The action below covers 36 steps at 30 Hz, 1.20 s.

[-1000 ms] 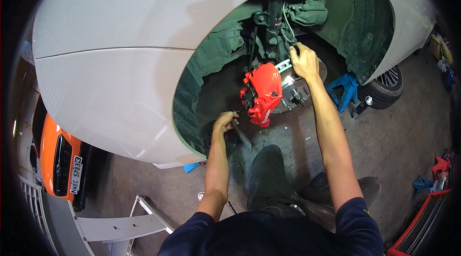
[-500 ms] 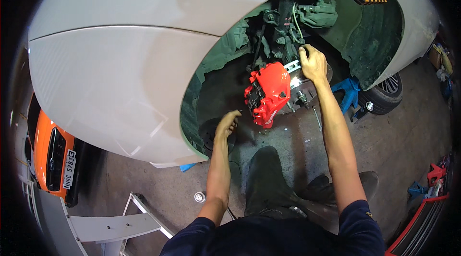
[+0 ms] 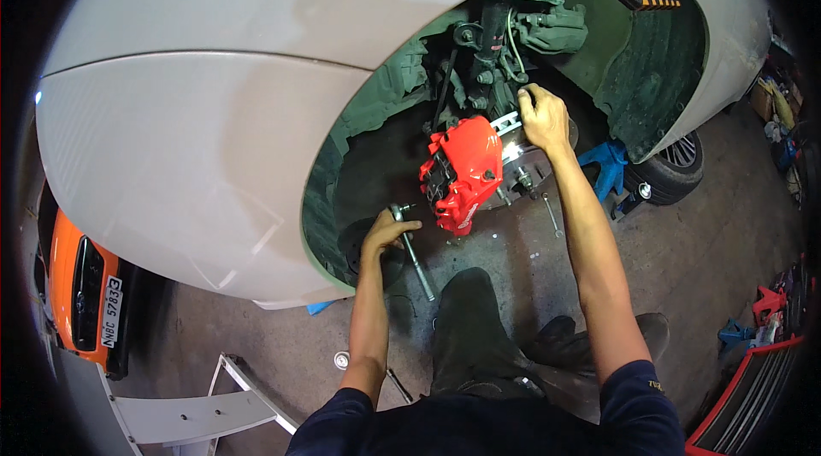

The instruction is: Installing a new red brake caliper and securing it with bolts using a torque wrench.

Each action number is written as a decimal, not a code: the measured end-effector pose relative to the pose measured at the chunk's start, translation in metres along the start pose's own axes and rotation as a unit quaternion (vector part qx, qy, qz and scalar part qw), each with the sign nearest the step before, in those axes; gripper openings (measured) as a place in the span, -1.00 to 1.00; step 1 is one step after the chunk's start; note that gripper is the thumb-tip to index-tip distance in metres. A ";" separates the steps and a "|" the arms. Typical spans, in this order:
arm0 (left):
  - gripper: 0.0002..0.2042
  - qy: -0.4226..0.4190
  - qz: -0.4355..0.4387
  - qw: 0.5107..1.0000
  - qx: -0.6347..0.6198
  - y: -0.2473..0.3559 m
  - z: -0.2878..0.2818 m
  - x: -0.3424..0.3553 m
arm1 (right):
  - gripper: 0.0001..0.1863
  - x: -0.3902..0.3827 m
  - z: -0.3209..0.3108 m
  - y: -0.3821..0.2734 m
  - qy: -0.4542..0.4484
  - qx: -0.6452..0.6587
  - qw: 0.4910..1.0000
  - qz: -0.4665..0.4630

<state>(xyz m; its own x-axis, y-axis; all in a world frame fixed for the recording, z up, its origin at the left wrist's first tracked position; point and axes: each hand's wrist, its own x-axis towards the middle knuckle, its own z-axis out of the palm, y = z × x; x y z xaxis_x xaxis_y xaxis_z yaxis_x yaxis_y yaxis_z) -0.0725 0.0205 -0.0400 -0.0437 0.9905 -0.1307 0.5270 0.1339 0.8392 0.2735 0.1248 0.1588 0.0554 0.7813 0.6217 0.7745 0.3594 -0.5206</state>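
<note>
My left hand (image 3: 386, 233) is closed around a ratchet wrench (image 3: 418, 268), low and to the left of the red brake caliper (image 3: 473, 167). The ratchet's head points up toward the caliper, while its handle slants down toward my knee. At the far side, my right hand (image 3: 545, 118) grips the upper edge of the brake disc (image 3: 532, 167), its fingertips partly hidden behind the rim. The caliper sits over the disc's left side, tilted, with its dark inner side turned left. Wheel studs stick out of the hub.
A grey car fender (image 3: 197, 139) arches around the wheel well. Behind the disc stand a blue jack stand (image 3: 605, 167) and a wheel (image 3: 671, 169). A combination wrench (image 3: 552, 215) is by the hub; a spray can (image 3: 342, 360) and white metal frame (image 3: 197, 411) are lower left.
My left hand has turned and dropped slightly, bringing the ratchet wrench into clear sight. The right hand keeps its hold on the disc. The whole view has shifted a little.
</note>
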 end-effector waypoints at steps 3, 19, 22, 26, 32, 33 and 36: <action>-0.59 -0.085 -0.161 0.900 -0.395 -0.001 -0.006 -0.004 | -0.65 0.001 0.000 0.001 0.010 0.010 1.000 -0.012; -0.44 0.019 -0.080 0.996 -0.016 -0.069 0.078 -0.102 | -0.63 0.000 -0.003 -0.001 -0.025 0.011 0.999 -0.025; -0.73 0.025 0.022 0.957 -0.289 -0.040 0.088 -0.149 | -0.64 0.001 -0.003 -0.001 -0.033 0.014 0.999 -0.018; -0.74 -0.043 -0.055 0.788 -0.611 -0.013 0.075 -0.168 | -0.65 0.001 -0.003 -0.002 -0.024 0.027 0.999 -0.028; -0.71 0.135 -0.027 0.985 0.103 -0.110 0.075 -0.086 | -0.66 0.002 -0.001 -0.002 -0.010 0.018 0.999 -0.032; -0.69 0.126 -0.202 0.969 0.064 -0.130 0.080 -0.050 | -0.65 0.003 -0.001 -0.001 -0.021 -0.004 1.000 -0.023; -0.75 0.194 -0.048 0.977 0.071 -0.171 0.053 0.070 | -0.65 0.005 0.000 0.002 -0.029 -0.011 0.999 -0.007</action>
<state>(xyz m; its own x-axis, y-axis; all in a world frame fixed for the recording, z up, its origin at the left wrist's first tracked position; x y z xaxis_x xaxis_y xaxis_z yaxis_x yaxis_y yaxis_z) -0.1202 0.0655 -0.2207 -0.4030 0.9148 0.0286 0.6155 0.2477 0.7482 0.2751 0.1290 0.1607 0.0080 0.8054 0.5927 0.7889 0.3592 -0.4987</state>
